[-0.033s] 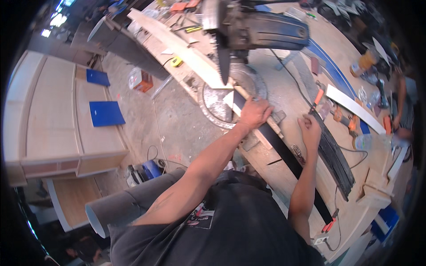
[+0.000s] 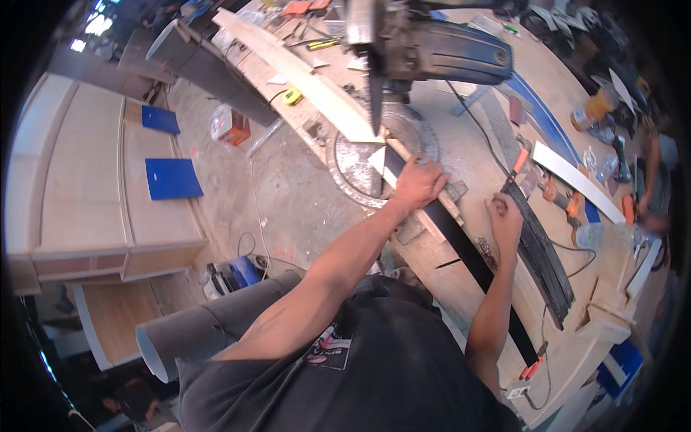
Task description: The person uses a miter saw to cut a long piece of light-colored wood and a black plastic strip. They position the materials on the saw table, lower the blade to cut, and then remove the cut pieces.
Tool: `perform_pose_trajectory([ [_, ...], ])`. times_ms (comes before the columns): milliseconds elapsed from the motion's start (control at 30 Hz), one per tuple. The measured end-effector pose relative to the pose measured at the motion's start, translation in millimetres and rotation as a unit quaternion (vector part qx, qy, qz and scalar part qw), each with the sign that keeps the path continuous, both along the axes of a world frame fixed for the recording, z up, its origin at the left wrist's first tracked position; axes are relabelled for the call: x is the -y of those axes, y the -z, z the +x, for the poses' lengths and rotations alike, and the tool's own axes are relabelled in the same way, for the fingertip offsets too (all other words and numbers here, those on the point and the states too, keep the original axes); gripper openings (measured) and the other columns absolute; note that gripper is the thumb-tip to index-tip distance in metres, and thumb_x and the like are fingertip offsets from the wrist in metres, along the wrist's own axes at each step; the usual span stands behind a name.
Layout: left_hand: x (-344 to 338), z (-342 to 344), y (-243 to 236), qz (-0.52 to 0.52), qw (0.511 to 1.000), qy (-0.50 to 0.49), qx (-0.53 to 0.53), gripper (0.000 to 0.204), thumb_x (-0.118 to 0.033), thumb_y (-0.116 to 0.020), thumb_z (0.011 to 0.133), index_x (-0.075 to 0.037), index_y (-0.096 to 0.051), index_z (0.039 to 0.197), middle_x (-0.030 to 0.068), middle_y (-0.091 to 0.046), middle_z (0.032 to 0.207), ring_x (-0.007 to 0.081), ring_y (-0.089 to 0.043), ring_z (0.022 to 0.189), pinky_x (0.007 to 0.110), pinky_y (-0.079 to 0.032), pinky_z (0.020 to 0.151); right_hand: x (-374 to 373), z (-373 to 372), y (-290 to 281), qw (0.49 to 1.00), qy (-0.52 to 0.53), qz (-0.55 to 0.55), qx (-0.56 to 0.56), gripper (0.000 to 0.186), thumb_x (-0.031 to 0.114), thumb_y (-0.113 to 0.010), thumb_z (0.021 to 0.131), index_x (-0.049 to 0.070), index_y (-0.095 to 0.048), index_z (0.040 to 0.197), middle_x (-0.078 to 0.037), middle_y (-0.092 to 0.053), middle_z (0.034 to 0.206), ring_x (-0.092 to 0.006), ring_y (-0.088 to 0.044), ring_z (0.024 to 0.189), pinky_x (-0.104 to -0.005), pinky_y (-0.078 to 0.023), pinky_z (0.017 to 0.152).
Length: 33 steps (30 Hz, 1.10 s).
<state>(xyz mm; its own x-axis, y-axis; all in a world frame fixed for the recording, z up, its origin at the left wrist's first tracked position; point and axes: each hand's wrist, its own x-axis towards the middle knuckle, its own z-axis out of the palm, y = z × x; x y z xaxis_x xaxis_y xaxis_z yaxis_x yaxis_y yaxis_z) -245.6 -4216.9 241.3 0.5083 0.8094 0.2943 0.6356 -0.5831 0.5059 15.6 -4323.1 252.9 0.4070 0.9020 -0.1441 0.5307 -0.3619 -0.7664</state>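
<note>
A long black strip with a pale edge runs diagonally across the bench to the round metal turntable of a mitre saw. My left hand is closed over this strip and presses it beside a thin wooden batten. The toothed saw blade stands above the strip's far end, near a small pale offcut. To the right, my right hand has its fingers curled together beside a dark, grooved plank. Whatever those fingers hold, if anything, cannot be made out.
The saw's blue motor housing juts out rightward. A pale board extends beyond the blade, with a yellow tape measure beside it. An orange drill and a white strip lie at right. Grey tubes flank the bench's left.
The whole picture has shifted slightly. Both hands keep their places, the left one on the black strip.
</note>
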Motion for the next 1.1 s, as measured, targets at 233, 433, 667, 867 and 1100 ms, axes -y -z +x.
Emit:
perform_pose_trajectory([
  [233, -3, -3, 3, 0.045, 0.997, 0.028, 0.047, 0.036, -0.040, -0.061, 0.106, -0.009, -0.069, 0.090, 0.0120, -0.071, 0.092, 0.0323, -0.071, 0.092, 0.048, -0.045, 0.100, 90, -79, -37, 0.991, -0.042, -0.073, 0.102, 0.072, 0.030, -0.089, 0.087, 0.003, -0.061, 0.147, -0.025, -0.066, 0.138, -0.0402, -0.062, 0.131, -0.0490, -0.048, 0.112],
  [433, -12, -10, 0, 0.061, 0.994, 0.063, 0.060, 0.036, -0.044, -0.064, 0.102, -0.012, -0.076, 0.093, 0.0076, -0.074, 0.095, 0.0255, -0.072, 0.096, 0.046, -0.043, 0.101, 92, -130, -30, 0.963, -0.014, -0.112, 0.246, 0.074, 0.028, -0.086, 0.089, 0.006, -0.055, 0.153, -0.025, -0.065, 0.138, -0.0459, -0.060, 0.128, -0.0534, -0.046, 0.111],
  [667, -11, -14, -5, 0.006, 0.990, 0.138, 0.004, 0.036, -0.046, -0.066, 0.100, -0.012, -0.077, 0.109, 0.0085, -0.073, 0.110, 0.0264, -0.070, 0.112, 0.052, -0.040, 0.112, 95, -130, -16, 0.946, -0.018, -0.126, 0.298, 0.067, 0.024, -0.083, 0.091, 0.005, -0.056, 0.150, -0.027, -0.067, 0.123, -0.0483, -0.061, 0.120, -0.0556, -0.047, 0.104],
  [867, -9, -35, -12, 0.030, 0.982, 0.187, 0.015, 0.038, -0.043, -0.070, 0.096, -0.010, -0.076, 0.113, 0.0125, -0.072, 0.115, 0.0306, -0.063, 0.128, 0.059, -0.029, 0.128, 93, -125, -16, 0.939, -0.025, -0.136, 0.315, 0.072, 0.026, -0.087, 0.088, 0.005, -0.056, 0.149, -0.027, -0.067, 0.123, -0.0489, -0.061, 0.120, -0.0561, -0.048, 0.104],
  [1100, 25, -167, -6, 0.160, 0.887, 0.349, 0.256, 0.031, -0.032, -0.076, 0.093, -0.010, -0.072, 0.113, 0.0132, -0.063, 0.127, 0.0314, -0.060, 0.132, 0.059, -0.031, 0.130, 100, -144, -34, 0.933, 0.027, -0.083, 0.350, 0.094, 0.034, -0.092, 0.082, 0.005, -0.047, 0.159, -0.027, -0.064, 0.139, -0.0476, -0.057, 0.133, -0.0556, -0.045, 0.112],
])
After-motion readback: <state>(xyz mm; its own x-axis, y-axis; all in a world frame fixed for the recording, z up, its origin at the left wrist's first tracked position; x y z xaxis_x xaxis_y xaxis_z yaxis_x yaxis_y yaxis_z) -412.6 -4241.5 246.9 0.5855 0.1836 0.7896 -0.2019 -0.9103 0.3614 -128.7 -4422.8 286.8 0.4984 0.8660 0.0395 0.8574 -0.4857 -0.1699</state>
